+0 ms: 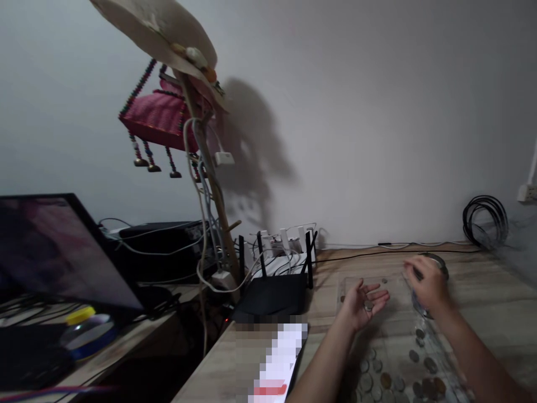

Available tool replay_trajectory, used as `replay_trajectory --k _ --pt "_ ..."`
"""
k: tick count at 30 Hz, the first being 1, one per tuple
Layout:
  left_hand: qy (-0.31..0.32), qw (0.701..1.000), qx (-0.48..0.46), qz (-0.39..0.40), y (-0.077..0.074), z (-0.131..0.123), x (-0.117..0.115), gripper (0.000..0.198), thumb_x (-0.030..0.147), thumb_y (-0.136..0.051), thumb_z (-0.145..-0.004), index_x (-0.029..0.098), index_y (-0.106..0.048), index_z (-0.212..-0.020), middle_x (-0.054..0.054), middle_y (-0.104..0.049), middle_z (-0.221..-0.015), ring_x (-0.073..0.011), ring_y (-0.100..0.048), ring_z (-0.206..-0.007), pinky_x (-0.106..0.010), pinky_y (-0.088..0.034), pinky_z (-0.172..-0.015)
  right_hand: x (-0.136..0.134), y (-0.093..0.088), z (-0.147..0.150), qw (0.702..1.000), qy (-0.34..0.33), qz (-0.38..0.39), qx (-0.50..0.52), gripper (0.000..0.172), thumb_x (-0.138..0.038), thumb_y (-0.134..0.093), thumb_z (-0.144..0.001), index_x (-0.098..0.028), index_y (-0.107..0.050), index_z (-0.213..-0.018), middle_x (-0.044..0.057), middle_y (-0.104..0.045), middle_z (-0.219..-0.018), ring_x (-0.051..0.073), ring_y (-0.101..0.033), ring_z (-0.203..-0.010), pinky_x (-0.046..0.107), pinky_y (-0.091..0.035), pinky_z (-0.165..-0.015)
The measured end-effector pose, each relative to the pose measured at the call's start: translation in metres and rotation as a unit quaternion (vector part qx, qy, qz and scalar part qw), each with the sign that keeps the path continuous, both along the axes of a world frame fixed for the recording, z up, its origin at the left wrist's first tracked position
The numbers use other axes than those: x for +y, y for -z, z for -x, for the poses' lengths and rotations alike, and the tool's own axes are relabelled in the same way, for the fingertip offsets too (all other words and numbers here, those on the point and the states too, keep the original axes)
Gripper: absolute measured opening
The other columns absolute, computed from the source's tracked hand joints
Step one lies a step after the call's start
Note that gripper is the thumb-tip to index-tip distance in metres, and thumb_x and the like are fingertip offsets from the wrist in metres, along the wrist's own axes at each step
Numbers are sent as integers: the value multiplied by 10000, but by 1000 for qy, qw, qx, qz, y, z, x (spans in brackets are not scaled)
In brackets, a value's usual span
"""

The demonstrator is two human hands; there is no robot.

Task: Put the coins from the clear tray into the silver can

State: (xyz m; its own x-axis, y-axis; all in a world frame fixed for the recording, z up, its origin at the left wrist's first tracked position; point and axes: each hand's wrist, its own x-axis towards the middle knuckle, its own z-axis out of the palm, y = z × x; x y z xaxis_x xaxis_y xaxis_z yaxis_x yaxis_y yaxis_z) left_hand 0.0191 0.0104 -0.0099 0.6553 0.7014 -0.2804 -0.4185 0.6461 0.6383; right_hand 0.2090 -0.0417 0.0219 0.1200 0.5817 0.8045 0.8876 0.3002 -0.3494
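Head view, looking forward and down across a wood-grain table (495, 322) set against a pale wall. My left hand (363, 309) is turned palm up, its fingers extended and unclenched; a single coin (368, 306) rests in it, at the base of the fingers. My right hand (430, 285), to the right of it and well apart, is raised with its fingers bent; I cannot tell whether they grasp anything. Directly behind this hand, and partly covered by it, is a dark rounded object (439, 265), too obscured to identify. Loose coins (386, 381), mostly silvery with a few of coppery or golden tone, are scattered between my forearms, densest at the lower edge. Transparent plastic (447, 358) runs beside my right forearm; whether the coins lie on it or on the wood I cannot tell. Left of my left forearm lies a phone (283, 358), its bright screen pixelated. Beyond it stands a black router (272, 296) with upright antennas. Farther left, a wooden stand (220, 201) carries a broad-brimmed hat (163, 28) and a pink bag (155, 117) with beaded tassels; a monitor (62, 246) occupies the left edge. At far right, a coil of black cable (466, 215) leans near the wall.
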Motion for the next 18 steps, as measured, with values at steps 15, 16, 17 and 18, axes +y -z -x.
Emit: replay_trajectory --k 15,16,17,18 --pt "100 994 -21 -30 9 -7 0 370 384 -374 -842 85 -583 -783 -100 -644 -695 -145 -612 -625 -254 -438 -661 5 23 48 965 -118 230 -49 221 -248 -422 -774 -201 -637 -756 27 -617 -765 133 -537 -710 229 -335 -614" --pt "92 995 -7 -30 8 -8 0 351 359 -381 -843 81 -588 -785 -104 -649 -705 -142 -615 -626 -246 -441 -660 7 22 45 969 -101 223 -35 219 -254 -425 -770 -200 -636 -753 27 -619 -760 132 -536 -696 231 -332 -607" --pt "77 996 8 -31 7 -8 -1 321 326 -395 -839 78 -592 -790 -104 -653 -714 -139 -619 -635 -234 -443 -655 8 22 42 972 -91 217 -21 215 -260 -431 -763 -199 -637 -753 28 -624 -760 133 -535 -687 231 -333 -603" --pt "60 997 24 -37 6 -8 -2 278 286 -418 -829 77 -598 -799 -102 -658 -725 -135 -624 -656 -219 -443 -650 10 22 40 973 -86 212 -8 209 -266 -440 -754 -198 -638 -749 28 -629 -754 133 -535 -677 232 -335 -600"
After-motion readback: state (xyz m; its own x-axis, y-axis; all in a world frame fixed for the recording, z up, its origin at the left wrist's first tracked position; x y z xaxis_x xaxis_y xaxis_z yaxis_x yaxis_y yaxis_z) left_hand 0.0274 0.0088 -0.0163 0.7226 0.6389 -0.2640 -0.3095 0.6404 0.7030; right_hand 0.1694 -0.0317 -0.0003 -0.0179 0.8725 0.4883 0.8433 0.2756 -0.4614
